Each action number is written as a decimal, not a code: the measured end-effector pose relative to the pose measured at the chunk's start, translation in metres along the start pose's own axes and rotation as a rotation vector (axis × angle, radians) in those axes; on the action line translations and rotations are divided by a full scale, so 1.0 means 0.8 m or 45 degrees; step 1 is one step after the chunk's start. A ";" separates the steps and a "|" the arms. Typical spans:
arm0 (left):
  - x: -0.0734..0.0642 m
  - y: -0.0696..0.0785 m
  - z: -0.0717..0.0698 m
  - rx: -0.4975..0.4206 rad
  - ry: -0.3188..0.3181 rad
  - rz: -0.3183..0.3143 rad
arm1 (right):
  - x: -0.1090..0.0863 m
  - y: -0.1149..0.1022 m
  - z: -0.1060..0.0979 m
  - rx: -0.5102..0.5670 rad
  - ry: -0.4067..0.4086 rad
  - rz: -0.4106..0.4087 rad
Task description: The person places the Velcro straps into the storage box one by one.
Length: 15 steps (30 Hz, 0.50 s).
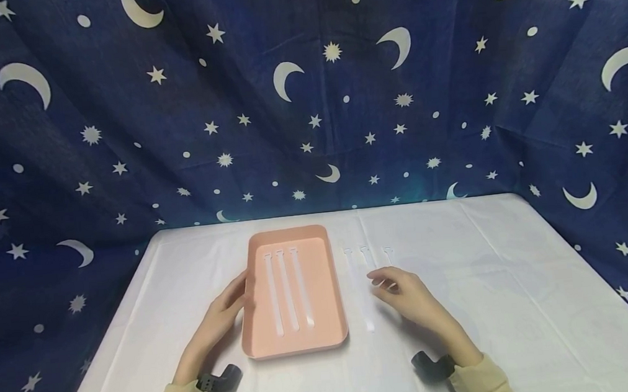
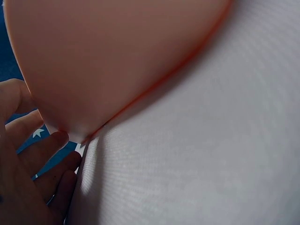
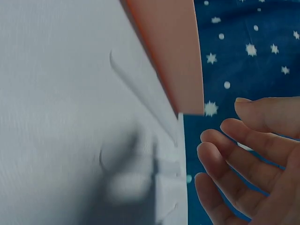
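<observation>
A shallow pink tray (image 1: 296, 346) stands on the white table, with three narrow white plastic strips (image 1: 288, 298) lying side by side in it. Each strip has a small wider head at its far end. My left hand (image 1: 219, 316) rests against the tray's left side, fingers loosely bent and touching its outer wall (image 2: 108, 56). To the right of the tray lie three more white strips (image 1: 359, 291). Over the two rightmost of these hovers my right hand (image 1: 406, 294), partly covering them. Its relaxed, slightly curled fingers (image 3: 218, 159) hold nothing visible.
A white cloth (image 1: 525, 302) covers the table. Behind it hangs a dark blue curtain (image 1: 267, 175) with moons and stars. Each wrist wears a black strap-on device, one on the left (image 1: 220, 380) and one on the right (image 1: 432, 366).
</observation>
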<state>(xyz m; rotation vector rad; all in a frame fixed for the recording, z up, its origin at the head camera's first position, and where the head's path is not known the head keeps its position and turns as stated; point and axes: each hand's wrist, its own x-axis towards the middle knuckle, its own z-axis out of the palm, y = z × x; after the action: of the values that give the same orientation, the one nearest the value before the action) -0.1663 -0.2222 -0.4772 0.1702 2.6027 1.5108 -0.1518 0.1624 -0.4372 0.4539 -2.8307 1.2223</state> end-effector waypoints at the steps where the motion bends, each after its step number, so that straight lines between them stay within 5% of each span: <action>1: 0.000 0.001 0.001 0.002 -0.004 0.001 | 0.000 0.003 -0.002 -0.004 0.009 0.010; 15: 0.001 -0.001 0.000 0.028 -0.002 0.000 | -0.001 0.035 -0.029 -0.055 0.036 0.134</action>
<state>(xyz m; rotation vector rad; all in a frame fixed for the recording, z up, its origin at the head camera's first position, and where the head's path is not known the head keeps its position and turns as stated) -0.1671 -0.2223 -0.4776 0.1738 2.6187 1.4821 -0.1607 0.1971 -0.4412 0.2867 -2.8843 1.1710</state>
